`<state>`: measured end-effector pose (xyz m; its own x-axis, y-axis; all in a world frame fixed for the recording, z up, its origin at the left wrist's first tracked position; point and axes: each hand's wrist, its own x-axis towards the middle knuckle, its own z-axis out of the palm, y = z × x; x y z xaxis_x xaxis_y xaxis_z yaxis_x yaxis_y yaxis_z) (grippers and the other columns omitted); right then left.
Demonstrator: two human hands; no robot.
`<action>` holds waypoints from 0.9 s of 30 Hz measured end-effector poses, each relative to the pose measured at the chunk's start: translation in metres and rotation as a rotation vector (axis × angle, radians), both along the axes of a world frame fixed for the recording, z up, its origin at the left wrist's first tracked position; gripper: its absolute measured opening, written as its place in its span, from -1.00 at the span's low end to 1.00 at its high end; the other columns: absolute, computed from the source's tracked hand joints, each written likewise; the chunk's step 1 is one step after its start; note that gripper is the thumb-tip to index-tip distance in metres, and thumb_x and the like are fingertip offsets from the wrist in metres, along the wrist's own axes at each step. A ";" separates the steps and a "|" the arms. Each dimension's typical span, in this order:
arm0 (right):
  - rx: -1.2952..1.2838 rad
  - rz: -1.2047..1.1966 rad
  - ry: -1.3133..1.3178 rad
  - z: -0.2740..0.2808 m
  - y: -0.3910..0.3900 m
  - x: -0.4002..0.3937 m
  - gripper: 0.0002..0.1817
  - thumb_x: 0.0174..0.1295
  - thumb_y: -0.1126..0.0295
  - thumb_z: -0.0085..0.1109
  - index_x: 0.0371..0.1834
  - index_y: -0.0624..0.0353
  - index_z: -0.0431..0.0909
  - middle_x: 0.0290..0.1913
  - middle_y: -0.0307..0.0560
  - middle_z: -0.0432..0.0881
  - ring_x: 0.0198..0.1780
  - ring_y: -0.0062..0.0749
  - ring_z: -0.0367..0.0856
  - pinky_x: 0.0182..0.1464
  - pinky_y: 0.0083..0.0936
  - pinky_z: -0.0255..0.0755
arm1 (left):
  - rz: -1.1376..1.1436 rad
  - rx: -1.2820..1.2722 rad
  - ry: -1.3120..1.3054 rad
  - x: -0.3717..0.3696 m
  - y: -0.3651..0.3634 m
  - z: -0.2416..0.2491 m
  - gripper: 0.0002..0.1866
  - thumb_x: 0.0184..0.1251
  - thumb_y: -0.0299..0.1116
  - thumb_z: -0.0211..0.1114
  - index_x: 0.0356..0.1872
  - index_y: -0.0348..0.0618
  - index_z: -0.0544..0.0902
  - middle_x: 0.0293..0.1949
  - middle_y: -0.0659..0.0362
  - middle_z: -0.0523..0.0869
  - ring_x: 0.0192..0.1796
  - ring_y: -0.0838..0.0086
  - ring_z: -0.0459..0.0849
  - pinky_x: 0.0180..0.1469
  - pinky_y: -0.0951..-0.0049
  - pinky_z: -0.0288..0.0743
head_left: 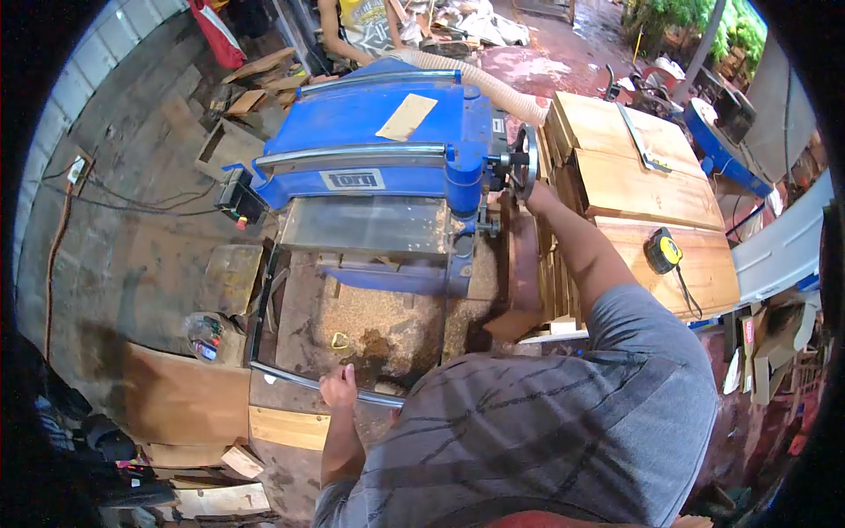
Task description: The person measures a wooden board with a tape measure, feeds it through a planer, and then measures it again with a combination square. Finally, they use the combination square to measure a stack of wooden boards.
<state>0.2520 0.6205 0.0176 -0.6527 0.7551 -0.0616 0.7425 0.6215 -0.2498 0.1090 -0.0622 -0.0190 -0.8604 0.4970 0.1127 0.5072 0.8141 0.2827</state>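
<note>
With my right hand (531,192) gripping the planer handwheel (525,161) and left hand (338,387) closed on the front rail (290,378), over-cranking risks jamming the cutterhead

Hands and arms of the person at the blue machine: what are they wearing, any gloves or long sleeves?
No gloves: the left hand and right hand are both bare, and so are the forearms. The person wears a grey short-sleeved T-shirt with thin dark stripes; its sleeves end above the elbows. I can make out no watch, ring or wristband.
</note>
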 end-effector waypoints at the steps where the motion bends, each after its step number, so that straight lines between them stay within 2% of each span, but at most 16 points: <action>1: 0.001 -0.008 0.002 0.001 0.000 -0.001 -0.56 0.22 0.00 0.05 0.00 0.05 0.62 -0.04 0.26 0.66 0.05 0.21 0.60 0.07 0.00 0.46 | 0.001 0.006 0.003 -0.001 0.000 -0.001 -0.62 0.36 0.00 0.17 -0.42 -0.09 0.71 -0.44 -0.03 0.72 -0.33 0.00 0.65 -0.12 0.08 0.44; 3: 0.006 0.029 0.006 0.004 -0.003 0.003 -0.52 0.22 -0.03 0.02 -0.01 0.09 0.62 -0.04 0.27 0.66 0.06 0.22 0.59 0.07 -0.01 0.45 | 0.007 0.016 0.003 0.001 0.000 -0.002 -0.61 0.36 0.00 0.16 -0.42 -0.09 0.71 -0.44 -0.03 0.72 -0.33 0.00 0.65 -0.12 0.08 0.44; 6: 0.036 -0.016 -0.019 -0.034 0.023 -0.001 -0.49 0.22 -0.04 0.00 -0.05 0.16 0.63 -0.03 0.28 0.66 0.08 0.23 0.59 0.08 -0.01 0.44 | 0.024 0.022 0.025 0.004 0.001 0.003 -0.61 0.36 0.01 0.16 -0.41 -0.08 0.72 -0.43 -0.02 0.72 -0.33 0.00 0.65 -0.11 0.07 0.45; 9: -0.051 -0.008 0.002 0.021 -0.014 0.004 -0.47 0.21 -0.05 -0.01 -0.08 0.20 0.64 -0.02 0.29 0.65 0.09 0.22 0.58 0.09 -0.04 0.45 | 0.063 -0.061 0.036 0.005 0.002 0.004 -0.61 0.37 0.01 0.15 -0.40 -0.08 0.72 -0.43 -0.01 0.73 -0.33 0.01 0.65 -0.08 0.07 0.45; 12: -0.030 0.040 -0.036 0.042 -0.028 0.006 -0.46 0.21 -0.05 -0.01 -0.07 0.20 0.65 0.00 0.30 0.64 0.10 0.20 0.58 0.09 -0.06 0.46 | 0.055 -0.044 -0.002 0.004 0.002 0.006 -0.61 0.37 0.02 0.15 -0.37 -0.07 0.73 -0.41 -0.01 0.73 -0.32 0.00 0.65 -0.07 0.05 0.46; 19: -0.095 -0.020 0.008 0.037 -0.028 0.004 -0.56 0.18 0.06 0.11 -0.05 0.16 0.64 0.02 0.25 0.65 0.10 0.16 0.59 0.09 -0.09 0.47 | 0.037 -0.014 0.022 0.001 -0.002 -0.006 -0.58 0.38 0.04 0.11 -0.35 -0.08 0.73 -0.40 -0.06 0.73 -0.32 -0.05 0.65 -0.08 0.03 0.45; 22: -0.025 0.014 -0.084 0.031 -0.023 0.004 -0.59 0.17 0.13 0.14 0.00 0.10 0.62 0.05 0.16 0.65 0.11 0.11 0.60 0.11 -0.12 0.47 | 0.022 -0.012 0.023 0.000 -0.003 -0.004 -0.56 0.39 0.04 0.10 -0.36 -0.11 0.72 -0.41 -0.08 0.73 -0.33 -0.05 0.65 -0.09 0.04 0.45; 24: 0.041 0.107 -0.140 0.003 -0.002 0.001 -0.47 0.18 -0.06 0.15 0.03 0.13 0.59 0.04 0.15 0.66 0.14 0.08 0.60 0.16 0.00 0.41 | 0.012 -0.021 0.004 -0.001 -0.003 -0.003 -0.55 0.40 0.04 0.09 -0.37 -0.13 0.72 -0.42 -0.09 0.72 -0.33 -0.05 0.65 -0.09 0.04 0.44; 25: 0.042 0.111 -0.139 -0.001 0.001 -0.001 -0.47 0.18 -0.06 0.15 0.03 0.13 0.59 0.04 0.15 0.66 0.14 0.08 0.60 0.16 0.00 0.41 | 0.013 -0.030 -0.005 -0.001 -0.003 -0.003 -0.55 0.40 0.04 0.09 -0.38 -0.14 0.71 -0.42 -0.09 0.72 -0.33 -0.04 0.65 -0.09 0.04 0.44; 27: 0.066 0.001 -0.078 -0.004 0.001 -0.004 -0.59 0.12 0.15 0.20 0.02 0.06 0.59 0.02 0.09 0.68 0.08 0.08 0.62 0.09 -0.12 0.48 | 0.019 -0.037 -0.012 -0.001 -0.002 -0.002 -0.55 0.40 0.03 0.09 -0.38 -0.15 0.71 -0.42 -0.08 0.72 -0.33 -0.03 0.66 -0.10 0.04 0.44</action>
